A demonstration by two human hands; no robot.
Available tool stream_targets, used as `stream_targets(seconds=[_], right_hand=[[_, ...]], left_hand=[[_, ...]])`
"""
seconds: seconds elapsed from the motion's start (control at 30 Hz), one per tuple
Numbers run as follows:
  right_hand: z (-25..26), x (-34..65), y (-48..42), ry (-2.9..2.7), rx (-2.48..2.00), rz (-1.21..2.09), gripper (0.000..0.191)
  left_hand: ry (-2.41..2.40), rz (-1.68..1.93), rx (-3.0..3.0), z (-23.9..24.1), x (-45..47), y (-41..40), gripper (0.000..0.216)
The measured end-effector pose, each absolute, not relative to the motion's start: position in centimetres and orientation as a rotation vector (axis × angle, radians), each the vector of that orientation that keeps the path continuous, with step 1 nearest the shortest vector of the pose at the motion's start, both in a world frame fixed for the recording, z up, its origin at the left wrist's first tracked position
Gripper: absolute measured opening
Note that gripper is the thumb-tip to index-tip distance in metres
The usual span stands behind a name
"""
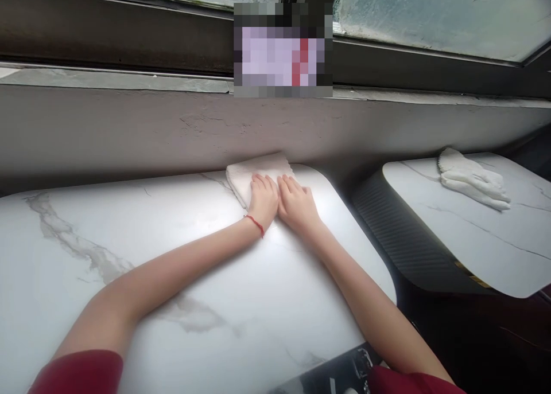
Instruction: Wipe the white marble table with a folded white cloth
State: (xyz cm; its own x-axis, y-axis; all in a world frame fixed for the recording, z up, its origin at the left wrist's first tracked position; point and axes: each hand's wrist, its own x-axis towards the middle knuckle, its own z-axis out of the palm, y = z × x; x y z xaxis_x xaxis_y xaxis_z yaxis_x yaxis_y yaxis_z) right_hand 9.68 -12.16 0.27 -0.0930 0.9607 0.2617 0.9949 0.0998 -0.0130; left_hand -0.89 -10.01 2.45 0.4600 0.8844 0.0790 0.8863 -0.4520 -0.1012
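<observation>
A folded white cloth lies at the far edge of a white marble-patterned table, its far part reaching up against the wall. My left hand, with a red string bracelet at the wrist, rests palm down on the cloth with its fingers laid out flat. Beside it and touching it, my right hand also presses down on the cloth, fingers extended and slightly bent. Both palms are hidden, and the hands cover the near part of the cloth.
A second marble-patterned table stands to the right across a dark gap, with a crumpled white cloth on it. Behind the tables runs a grey wall below framed windows. A dark object sits at the near edge by my right forearm.
</observation>
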Motion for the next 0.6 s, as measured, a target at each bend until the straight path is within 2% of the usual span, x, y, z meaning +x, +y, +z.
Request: stream_targets(seconds=[0.23, 0.5, 0.6], right_hand=[[0.5, 9.2, -12.2, -2.167, -1.968, -0.295, 0.052], [4.9, 10.0, -14.8, -1.918, -2.566, -0.152, 0.041], [6.3, 11.1, -15.7, -1.840, -2.732, -0.050, 0.037]], left_hand=[[-1.502, -0.058, -2.584, 2.2, -1.1, -9.5, 0.052], [-1.048, -0.529, -3.139, 2.4, -1.3, -10.6, 0.030], [-0.792, -0.632, -3.310, 1.4, -0.8, -12.3, 0.028]])
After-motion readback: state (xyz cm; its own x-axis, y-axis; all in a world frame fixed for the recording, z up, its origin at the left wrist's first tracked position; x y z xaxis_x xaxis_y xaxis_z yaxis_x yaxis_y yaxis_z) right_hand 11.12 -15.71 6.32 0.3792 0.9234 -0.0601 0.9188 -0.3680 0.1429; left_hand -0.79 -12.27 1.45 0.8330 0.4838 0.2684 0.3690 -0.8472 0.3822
